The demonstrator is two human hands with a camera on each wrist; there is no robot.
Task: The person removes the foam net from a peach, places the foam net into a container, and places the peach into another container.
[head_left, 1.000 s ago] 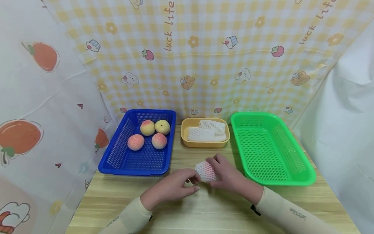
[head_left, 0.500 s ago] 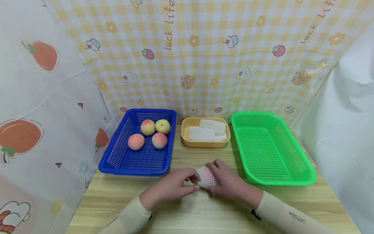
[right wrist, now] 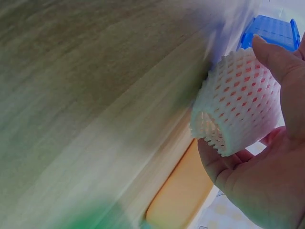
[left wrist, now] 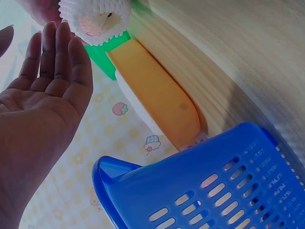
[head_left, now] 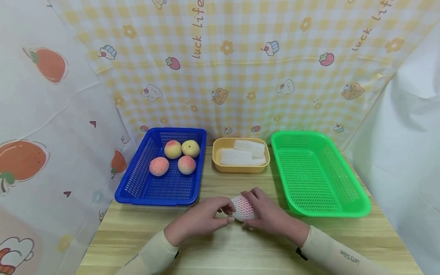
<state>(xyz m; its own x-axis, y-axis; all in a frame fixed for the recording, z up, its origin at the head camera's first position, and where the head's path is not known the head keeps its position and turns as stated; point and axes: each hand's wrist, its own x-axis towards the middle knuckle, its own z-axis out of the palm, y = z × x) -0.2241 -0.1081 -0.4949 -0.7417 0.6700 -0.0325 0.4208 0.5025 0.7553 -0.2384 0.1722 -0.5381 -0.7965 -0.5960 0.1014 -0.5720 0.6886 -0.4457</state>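
A peach in a white foam net sleeve (head_left: 243, 209) is held low over the wooden table (head_left: 240, 252), in front of the yellow box. My right hand (head_left: 269, 212) grips it from the right, thumb and fingers around the net. In the right wrist view one end of the foam net (right wrist: 243, 100) gapes past the fruit. At its left is my left hand (head_left: 206, 217), holding nothing. In the left wrist view the fingers of that hand (left wrist: 47, 81) are extended just short of the net; contact cannot be told.
Several bare peaches (head_left: 187, 165) lie in the blue basket (head_left: 159, 201) on the left. Spare foam nets (head_left: 237, 157) fill part of the yellow box (head_left: 240, 169) at the back. A green basket (head_left: 292, 191) stands on the right, before a checked cloth (head_left: 206, 76).
My right hand has lowered the netted peach slightly toward the person and turned it a little. The left hand has hardly moved.
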